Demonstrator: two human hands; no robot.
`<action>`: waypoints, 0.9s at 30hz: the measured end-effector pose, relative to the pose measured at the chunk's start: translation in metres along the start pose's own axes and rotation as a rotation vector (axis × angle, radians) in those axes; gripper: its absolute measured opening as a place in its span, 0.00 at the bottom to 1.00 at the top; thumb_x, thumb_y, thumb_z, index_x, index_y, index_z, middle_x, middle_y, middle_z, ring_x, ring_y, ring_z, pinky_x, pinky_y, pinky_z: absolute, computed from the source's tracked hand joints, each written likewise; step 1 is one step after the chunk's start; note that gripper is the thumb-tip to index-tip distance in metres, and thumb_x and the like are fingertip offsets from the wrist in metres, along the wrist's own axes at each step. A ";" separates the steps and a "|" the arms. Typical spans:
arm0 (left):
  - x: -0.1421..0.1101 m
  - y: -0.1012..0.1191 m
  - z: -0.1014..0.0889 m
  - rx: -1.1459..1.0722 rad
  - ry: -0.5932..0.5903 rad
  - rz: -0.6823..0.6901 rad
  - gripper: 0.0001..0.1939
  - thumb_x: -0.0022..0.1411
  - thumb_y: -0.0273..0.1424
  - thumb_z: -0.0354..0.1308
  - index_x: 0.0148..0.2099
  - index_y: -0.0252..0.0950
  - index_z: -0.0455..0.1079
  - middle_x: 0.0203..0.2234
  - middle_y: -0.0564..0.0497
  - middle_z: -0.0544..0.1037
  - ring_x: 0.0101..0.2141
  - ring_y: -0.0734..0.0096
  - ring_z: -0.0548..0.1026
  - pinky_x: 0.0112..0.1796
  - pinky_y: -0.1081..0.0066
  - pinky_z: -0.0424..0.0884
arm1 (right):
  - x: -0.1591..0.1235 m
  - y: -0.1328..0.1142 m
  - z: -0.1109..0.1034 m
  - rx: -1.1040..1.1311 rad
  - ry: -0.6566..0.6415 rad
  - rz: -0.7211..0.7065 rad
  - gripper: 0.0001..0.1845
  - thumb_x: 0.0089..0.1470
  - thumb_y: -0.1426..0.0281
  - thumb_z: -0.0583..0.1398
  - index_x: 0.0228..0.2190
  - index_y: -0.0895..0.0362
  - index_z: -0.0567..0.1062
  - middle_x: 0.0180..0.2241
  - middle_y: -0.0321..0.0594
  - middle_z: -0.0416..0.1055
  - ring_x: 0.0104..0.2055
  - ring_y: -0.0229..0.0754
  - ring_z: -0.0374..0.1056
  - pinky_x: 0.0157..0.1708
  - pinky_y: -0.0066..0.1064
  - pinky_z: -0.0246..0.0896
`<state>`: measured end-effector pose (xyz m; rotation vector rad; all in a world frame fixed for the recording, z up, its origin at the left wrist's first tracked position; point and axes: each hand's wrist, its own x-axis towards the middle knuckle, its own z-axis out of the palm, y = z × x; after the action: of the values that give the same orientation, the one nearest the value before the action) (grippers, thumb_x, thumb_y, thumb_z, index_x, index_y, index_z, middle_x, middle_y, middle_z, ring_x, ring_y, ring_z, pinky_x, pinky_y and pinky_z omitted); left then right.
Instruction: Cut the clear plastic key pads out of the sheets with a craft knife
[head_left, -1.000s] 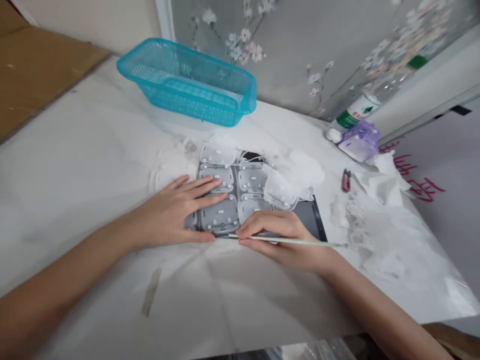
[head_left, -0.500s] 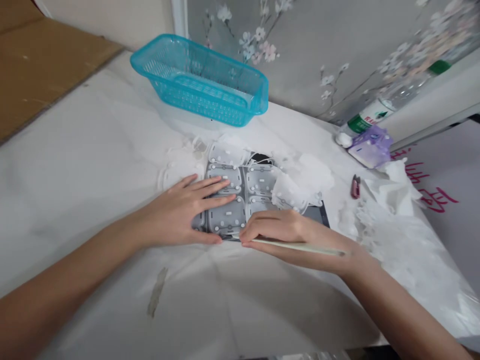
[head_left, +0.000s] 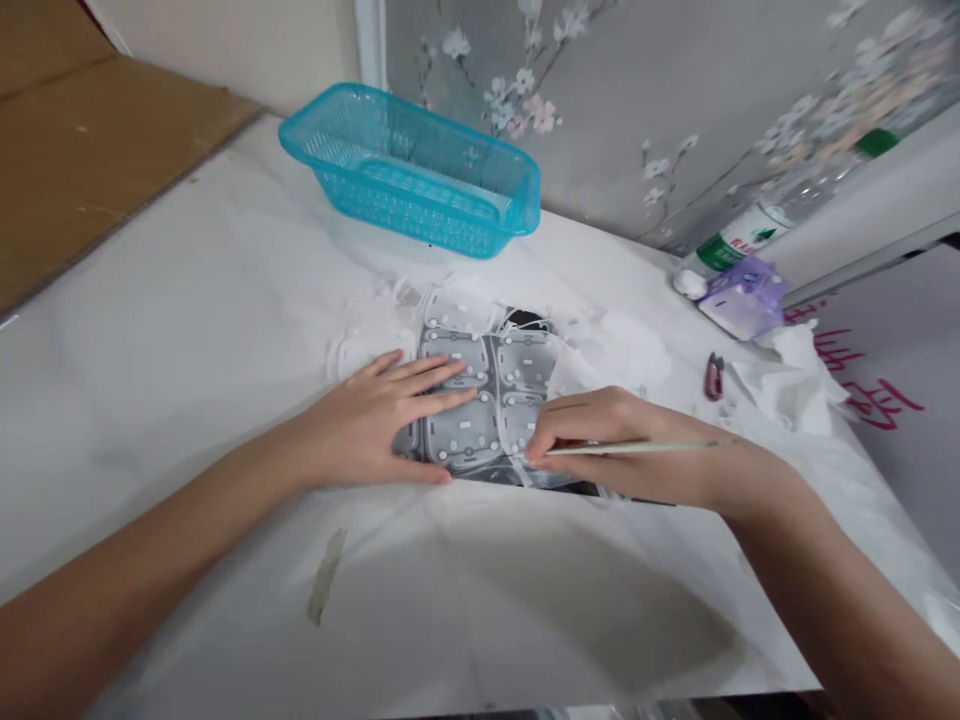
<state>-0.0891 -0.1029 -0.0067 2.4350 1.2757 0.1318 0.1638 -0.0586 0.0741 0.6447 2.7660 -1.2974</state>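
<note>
My left hand lies flat with fingers spread on a translucent moulded sheet of rounded panels with small slots and dots. My right hand pinches a thin pale green stick-like tool, its tip hidden by the fingers at the sheet's lower right panels. A dark flat board shows under the sheet along the near edge. Crumpled white translucent scraps lie just beyond my right hand, and a whitish moulded piece is beyond my left hand.
A blue plastic basket stands at the back. On the right are a clear bottle, a purple packet, a small dark pink clipper-like item and crumpled white tissue. A cardboard sheet is at left.
My right hand has moved right and slightly away from the sheet's near edge, still holding the pale tool. My left hand keeps its place on the sheet. The view has shifted a little.
</note>
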 end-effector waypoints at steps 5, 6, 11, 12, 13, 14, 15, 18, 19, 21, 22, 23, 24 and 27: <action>0.000 -0.001 0.002 0.016 0.000 -0.007 0.40 0.55 0.60 0.49 0.66 0.52 0.48 0.67 0.53 0.45 0.65 0.58 0.48 0.61 0.53 0.38 | 0.006 0.014 0.012 0.144 0.078 -0.029 0.08 0.59 0.70 0.57 0.30 0.60 0.75 0.29 0.39 0.73 0.31 0.34 0.69 0.30 0.24 0.62; 0.000 -0.001 0.002 0.018 0.005 -0.006 0.41 0.55 0.60 0.49 0.66 0.52 0.49 0.67 0.53 0.45 0.65 0.58 0.48 0.61 0.53 0.38 | 0.007 0.017 0.015 0.168 0.097 -0.030 0.08 0.58 0.70 0.57 0.31 0.60 0.75 0.29 0.39 0.74 0.31 0.34 0.69 0.31 0.24 0.63; 0.000 0.000 0.002 0.008 0.007 0.001 0.40 0.56 0.60 0.49 0.66 0.52 0.48 0.67 0.54 0.46 0.65 0.58 0.48 0.62 0.52 0.39 | 0.009 0.019 0.022 0.199 0.148 -0.053 0.08 0.58 0.69 0.58 0.31 0.59 0.76 0.30 0.40 0.74 0.32 0.35 0.70 0.32 0.26 0.64; 0.000 0.000 0.002 0.004 0.002 0.000 0.41 0.55 0.60 0.49 0.66 0.52 0.48 0.67 0.54 0.46 0.65 0.58 0.48 0.62 0.52 0.39 | 0.008 0.019 0.021 0.189 0.139 -0.048 0.08 0.58 0.69 0.58 0.31 0.59 0.76 0.29 0.40 0.74 0.31 0.35 0.70 0.31 0.25 0.64; -0.001 0.000 0.001 -0.001 -0.002 -0.003 0.41 0.55 0.60 0.49 0.67 0.51 0.47 0.67 0.54 0.47 0.65 0.58 0.48 0.62 0.52 0.39 | 0.007 0.018 0.019 0.180 0.129 -0.040 0.08 0.57 0.69 0.58 0.31 0.60 0.76 0.29 0.40 0.74 0.31 0.35 0.70 0.31 0.25 0.64; -0.001 0.000 0.001 -0.008 -0.002 -0.007 0.43 0.55 0.60 0.49 0.67 0.50 0.47 0.67 0.53 0.47 0.65 0.58 0.48 0.62 0.53 0.38 | 0.005 0.017 0.017 0.174 0.117 -0.024 0.08 0.57 0.69 0.59 0.31 0.60 0.76 0.28 0.40 0.74 0.30 0.34 0.69 0.30 0.24 0.63; -0.001 0.000 0.000 -0.019 0.002 -0.012 0.44 0.54 0.61 0.49 0.67 0.48 0.46 0.67 0.52 0.47 0.65 0.58 0.48 0.62 0.53 0.38 | 0.004 0.017 0.014 0.175 0.108 -0.007 0.08 0.57 0.70 0.59 0.30 0.60 0.76 0.28 0.39 0.74 0.29 0.34 0.69 0.29 0.24 0.63; -0.001 0.000 -0.001 -0.072 0.069 -0.050 0.42 0.57 0.60 0.47 0.67 0.44 0.48 0.66 0.51 0.51 0.64 0.61 0.53 0.62 0.57 0.43 | 0.002 0.017 0.010 0.229 0.136 0.023 0.06 0.54 0.70 0.62 0.30 0.60 0.76 0.26 0.39 0.74 0.27 0.34 0.70 0.26 0.22 0.64; 0.000 0.000 -0.001 -0.088 0.105 -0.074 0.40 0.58 0.58 0.47 0.67 0.43 0.51 0.65 0.51 0.53 0.63 0.62 0.55 0.62 0.59 0.46 | 0.003 0.018 0.010 0.253 0.186 0.029 0.05 0.53 0.70 0.63 0.29 0.60 0.76 0.25 0.39 0.75 0.27 0.35 0.70 0.25 0.22 0.64; 0.001 0.000 -0.001 -0.087 0.159 -0.126 0.37 0.60 0.55 0.47 0.65 0.41 0.54 0.65 0.50 0.54 0.63 0.63 0.56 0.61 0.63 0.51 | 0.009 0.021 0.011 0.270 0.357 0.032 0.05 0.50 0.70 0.64 0.28 0.60 0.76 0.24 0.38 0.75 0.26 0.35 0.71 0.23 0.23 0.63; 0.001 0.000 0.000 -0.068 0.163 -0.146 0.37 0.61 0.54 0.47 0.65 0.39 0.54 0.65 0.49 0.53 0.63 0.63 0.55 0.61 0.64 0.52 | 0.014 0.022 0.013 0.257 0.449 0.030 0.05 0.50 0.70 0.65 0.28 0.60 0.75 0.24 0.38 0.75 0.26 0.35 0.71 0.23 0.23 0.63; 0.001 0.000 0.000 -0.040 0.153 -0.157 0.37 0.61 0.53 0.47 0.66 0.37 0.53 0.66 0.48 0.51 0.64 0.64 0.53 0.61 0.65 0.51 | 0.019 0.024 0.015 0.231 0.529 0.027 0.05 0.50 0.70 0.65 0.27 0.60 0.75 0.24 0.38 0.75 0.26 0.35 0.70 0.24 0.24 0.63; 0.002 0.000 0.000 -0.007 0.135 -0.163 0.38 0.62 0.53 0.47 0.66 0.35 0.52 0.66 0.48 0.49 0.64 0.63 0.50 0.62 0.64 0.49 | 0.024 0.026 0.017 0.197 0.582 0.025 0.05 0.50 0.70 0.64 0.27 0.60 0.76 0.24 0.38 0.75 0.26 0.35 0.70 0.24 0.24 0.63; 0.001 0.001 0.002 0.074 0.091 -0.173 0.39 0.63 0.53 0.44 0.68 0.33 0.47 0.67 0.48 0.45 0.66 0.63 0.45 0.63 0.61 0.43 | 0.039 0.032 0.021 0.110 0.595 0.018 0.05 0.51 0.70 0.64 0.28 0.60 0.76 0.25 0.39 0.74 0.27 0.35 0.69 0.25 0.25 0.61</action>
<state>-0.0875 -0.1031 -0.0080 2.3897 1.5504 0.1516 0.1370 -0.0419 0.0300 1.2399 3.1241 -1.4556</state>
